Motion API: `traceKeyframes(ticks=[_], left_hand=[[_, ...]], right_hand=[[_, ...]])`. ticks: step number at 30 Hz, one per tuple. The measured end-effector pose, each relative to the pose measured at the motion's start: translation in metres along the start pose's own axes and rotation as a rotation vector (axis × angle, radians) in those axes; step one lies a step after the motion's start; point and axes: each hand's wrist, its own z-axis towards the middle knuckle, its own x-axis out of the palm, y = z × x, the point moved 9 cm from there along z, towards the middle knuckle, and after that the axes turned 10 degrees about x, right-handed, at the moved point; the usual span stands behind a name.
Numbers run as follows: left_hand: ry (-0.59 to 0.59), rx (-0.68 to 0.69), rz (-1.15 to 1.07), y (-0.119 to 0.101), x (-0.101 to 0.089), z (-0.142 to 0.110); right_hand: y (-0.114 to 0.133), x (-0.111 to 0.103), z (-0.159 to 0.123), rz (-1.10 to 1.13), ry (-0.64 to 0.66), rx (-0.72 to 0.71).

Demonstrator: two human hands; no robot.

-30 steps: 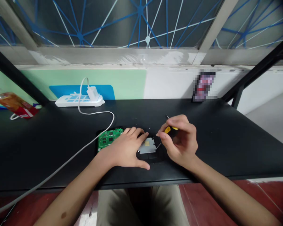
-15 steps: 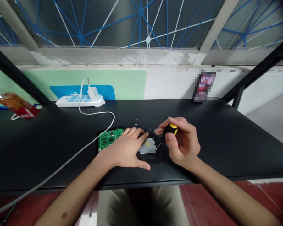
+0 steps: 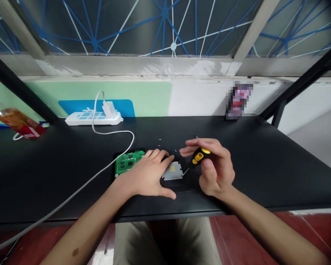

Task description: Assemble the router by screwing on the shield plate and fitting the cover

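My left hand [image 3: 150, 173] lies spread over a black electronic device, its fingers pressing on it near the middle of the desk. A green circuit board [image 3: 128, 162] shows to the left of that hand, and a silver metal plate [image 3: 173, 171] with a yellowish square shows to its right. In my right hand [image 3: 216, 165] is a black and yellow screwdriver [image 3: 198, 158], held tilted between thumb and fingers. Its tip reaches the lower right corner of the plate. The device's middle is hidden under my left hand.
Several tiny screws [image 3: 159, 145] lie beyond the device. A white cable [image 3: 110, 163] crosses the desk on the left from a white power strip [image 3: 93, 118]. A bottle [image 3: 20, 123] is at far left; a pixelated phone-like object [image 3: 238, 102] leans against the back wall.
The screwdriver's handle has turned, with more yellow showing. My right thumb and fingers have shifted and loosened around it. My left hand and the device stay put.
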Motion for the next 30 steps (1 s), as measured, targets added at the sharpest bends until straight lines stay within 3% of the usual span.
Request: traceKeyframes(ticks=[8,17,30], left_hand=[[-0.01,0.01,0.01,0.0,0.002,0.0],[-0.007,0.009,0.007,0.0,0.002,0.001],[-0.023,0.02,0.018,0.0,0.003,0.0]], right_hand=[[0.011,-0.001,0.004,-0.083,-0.021,-0.152],[0.003,0.0,0.004,-0.008,-0.008,-0.052],[0.015,-0.004,0.006,-0.151,-0.072,-0.176]])
